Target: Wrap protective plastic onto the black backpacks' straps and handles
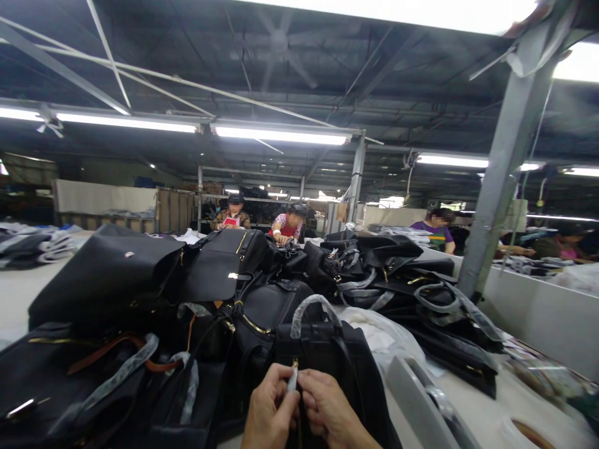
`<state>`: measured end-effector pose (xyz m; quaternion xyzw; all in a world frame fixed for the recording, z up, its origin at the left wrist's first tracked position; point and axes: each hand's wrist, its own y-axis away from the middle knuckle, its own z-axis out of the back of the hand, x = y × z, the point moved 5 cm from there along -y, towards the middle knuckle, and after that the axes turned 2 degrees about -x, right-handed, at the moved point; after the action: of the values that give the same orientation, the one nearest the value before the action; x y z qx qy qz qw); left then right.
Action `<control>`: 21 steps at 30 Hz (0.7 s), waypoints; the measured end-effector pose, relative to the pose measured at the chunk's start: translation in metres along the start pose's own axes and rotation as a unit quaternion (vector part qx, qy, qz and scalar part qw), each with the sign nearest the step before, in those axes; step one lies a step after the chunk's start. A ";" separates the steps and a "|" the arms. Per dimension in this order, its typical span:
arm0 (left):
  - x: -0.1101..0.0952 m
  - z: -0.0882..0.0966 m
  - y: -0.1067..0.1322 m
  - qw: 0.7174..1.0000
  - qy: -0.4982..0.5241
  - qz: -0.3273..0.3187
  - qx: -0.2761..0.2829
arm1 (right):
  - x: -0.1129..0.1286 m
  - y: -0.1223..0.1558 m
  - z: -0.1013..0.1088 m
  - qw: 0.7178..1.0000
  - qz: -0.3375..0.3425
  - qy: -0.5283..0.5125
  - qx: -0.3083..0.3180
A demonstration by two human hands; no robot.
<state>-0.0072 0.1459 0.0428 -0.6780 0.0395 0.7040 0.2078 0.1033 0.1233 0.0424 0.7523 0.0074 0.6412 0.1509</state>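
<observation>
A black backpack (360, 358) stands upright in front of me, its top handle (312, 302) wrapped in clear plastic. From a gold zipper slider (295, 363) on it hangs a zipper pull (292, 380) covered in whitish wrapping. My left hand (270, 406) pinches this pull between thumb and forefinger. Close against it from the other side, my right hand (331, 405) has its thumb and forefinger pinched at the pull's upper part. The right hand's other fingers are curled in against the bag. What lies between the right fingertips is partly hidden.
Black bags (107, 268) with gold fittings are heaped left and ahead. More bags (388, 262) with plastic-wrapped straps lie at the right, beside white plastic (388, 330). A grey holder (416, 399) and a tape roll (528, 433) are at right. Co-workers (287, 226) sit beyond; a post (505, 162) rises right.
</observation>
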 end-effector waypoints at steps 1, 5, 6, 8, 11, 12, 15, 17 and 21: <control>0.004 0.000 -0.001 1.000 0.011 0.010 -0.006 | -0.001 -0.001 0.001 1.000 0.001 0.013 -0.005; 0.014 0.000 -0.003 0.998 0.049 0.049 -0.010 | 0.000 -0.006 0.008 0.996 0.038 0.065 -0.053; 0.015 0.000 -0.003 0.997 0.051 0.054 -0.010 | 0.002 -0.007 0.010 0.993 0.061 0.075 -0.072; 0.015 0.000 -0.003 0.997 0.045 0.058 -0.014 | 0.006 -0.006 0.015 0.984 0.107 0.089 -0.107; 0.014 -0.001 -0.002 0.999 0.023 0.040 -0.022 | 0.009 -0.004 0.019 0.980 0.133 0.095 -0.117; 0.014 -0.001 -0.002 0.999 0.013 0.028 -0.026 | 0.009 -0.004 0.018 0.982 0.125 0.093 -0.110; 0.012 -0.002 -0.001 0.999 -0.020 -0.011 -0.029 | 0.008 -0.004 0.014 0.991 0.077 0.077 -0.074; 0.012 -0.002 -0.001 0.998 -0.039 -0.028 -0.029 | 0.008 -0.004 0.010 0.996 0.042 0.059 -0.054; 0.012 -0.004 -0.001 0.996 -0.072 -0.053 -0.023 | 0.005 -0.006 0.002 0.999 0.001 0.020 -0.042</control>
<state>-0.0033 0.1483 0.0312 -0.6310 -0.0285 0.7399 0.2315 0.1069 0.1295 0.0454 0.7326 -0.0174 0.6558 0.1814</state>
